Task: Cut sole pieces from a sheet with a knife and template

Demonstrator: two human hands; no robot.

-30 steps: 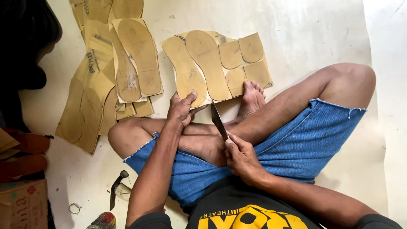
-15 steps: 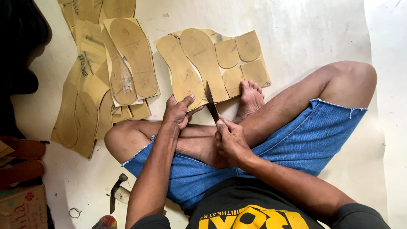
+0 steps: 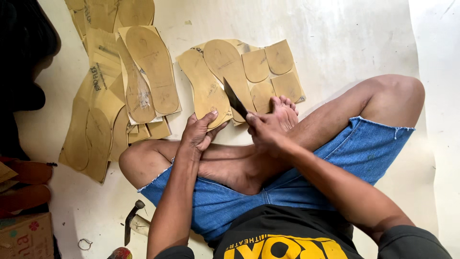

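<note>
At far left, a cardboard box (image 3: 24, 236) in the bottom corner, reddish-brown shoe pieces (image 3: 24, 184) just above it, and a dark shape filling the upper left edge. Next along, a sprawling heap of tan insole boards (image 3: 120, 91) on the pale floor (image 3: 345, 43), sole outlines marked on several sheets, some overlapping. Below that heap, near the bent knee, a hammer (image 3: 132, 220) lying on the floor beside a small wire ring (image 3: 85, 244).

Toward the middle, left hand (image 3: 200, 133) curled loosely, fingers bent and thumb raised, pressing the near edge of a long tan sole cutout (image 3: 206, 88); grip partly closed around that edge, though exactly how much of it is pinched cannot be told. Cutout flat on the floor, just in front of the crossed legs, touching a second group of cut soles and heel-shaped pieces (image 3: 268, 69) fanned out to its right.

Right of that, right hand (image 3: 264, 130) clenched tight around the handle of a dark knife (image 3: 235, 98), blade angled up and leftward, tip over the cutouts, between the two hands. Bare foot (image 3: 282, 112) directly behind the right hand, toes resting on the edge of the heel pieces. Blue denim shorts (image 3: 364, 148) and a raised knee at far right, black shirt with yellow print along the bottom edge.
</note>
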